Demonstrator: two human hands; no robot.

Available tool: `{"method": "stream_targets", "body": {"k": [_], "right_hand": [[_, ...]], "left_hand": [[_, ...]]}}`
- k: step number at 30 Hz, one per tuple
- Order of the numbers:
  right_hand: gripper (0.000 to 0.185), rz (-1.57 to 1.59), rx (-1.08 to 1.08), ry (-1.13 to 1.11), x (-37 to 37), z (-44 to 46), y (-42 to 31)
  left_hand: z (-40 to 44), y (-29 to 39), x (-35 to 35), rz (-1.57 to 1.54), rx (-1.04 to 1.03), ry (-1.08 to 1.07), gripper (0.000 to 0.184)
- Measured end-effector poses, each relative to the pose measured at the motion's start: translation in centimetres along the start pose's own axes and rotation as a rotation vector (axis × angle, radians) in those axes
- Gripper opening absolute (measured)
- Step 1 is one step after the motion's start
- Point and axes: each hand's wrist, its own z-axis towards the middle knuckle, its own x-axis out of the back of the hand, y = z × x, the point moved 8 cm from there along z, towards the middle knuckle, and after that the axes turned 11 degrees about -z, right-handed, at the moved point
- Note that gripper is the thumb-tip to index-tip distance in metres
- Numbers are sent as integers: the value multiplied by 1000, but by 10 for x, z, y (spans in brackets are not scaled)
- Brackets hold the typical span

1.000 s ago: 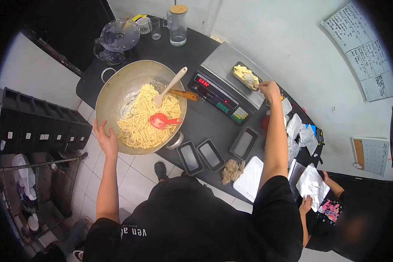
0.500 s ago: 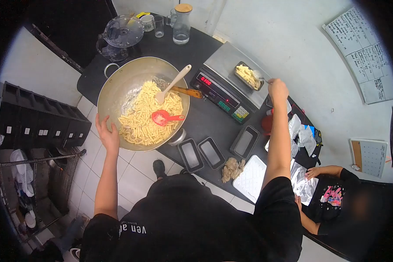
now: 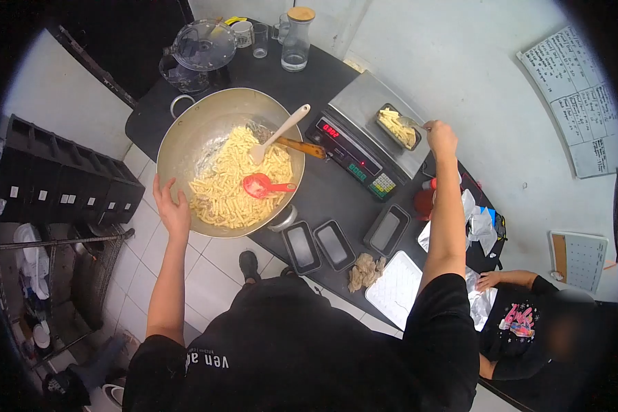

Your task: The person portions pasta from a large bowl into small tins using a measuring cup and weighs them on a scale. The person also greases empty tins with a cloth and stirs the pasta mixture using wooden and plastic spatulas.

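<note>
The scale (image 3: 350, 152) shows new numbers, so the tin (image 3: 390, 139) probably weighs differently. Right hand (image 3: 443, 139) pinches a spoon (image 3: 408, 121); left hand (image 3: 174, 211) spreads wide by the pan (image 3: 191, 141).

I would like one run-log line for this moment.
left hand: at pot rim | right hand: holding spoon at loaf pan | loaf pan: pasta inside, on digital scale
</note>
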Motion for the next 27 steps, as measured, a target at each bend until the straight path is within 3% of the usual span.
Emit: {"method": "stream_targets", "body": {"k": [2, 6, 8, 12, 17, 20, 24, 27], "right_hand": [[19, 61, 189, -2, -8, 10, -5], [19, 24, 240, -38, -10, 34, -5], [21, 111, 296, -174, -26, 48, -7], [23, 159, 276, -288, -33, 61, 2], [28, 472, 234, -411, -58, 66, 21], [28, 465, 204, -447, -51, 56, 22], [30, 487, 139, -449, -34, 47, 23], [29, 483, 219, -271, 2, 38, 16]], "left_hand": [[0, -1, -2, 14, -6, -1, 31], [0, 2, -1, 10, 7, 4, 30], [0, 2, -2, -8, 36, -16, 30], [-1, 2, -3, -10, 31, -15, 30], [0, -2, -4, -4, 60, -17, 30], [0, -4, -5, 22, 65, -31, 30], [0, -5, -4, 16, 52, -17, 31], [0, 0, -2, -28, 38, 17, 33]]}}
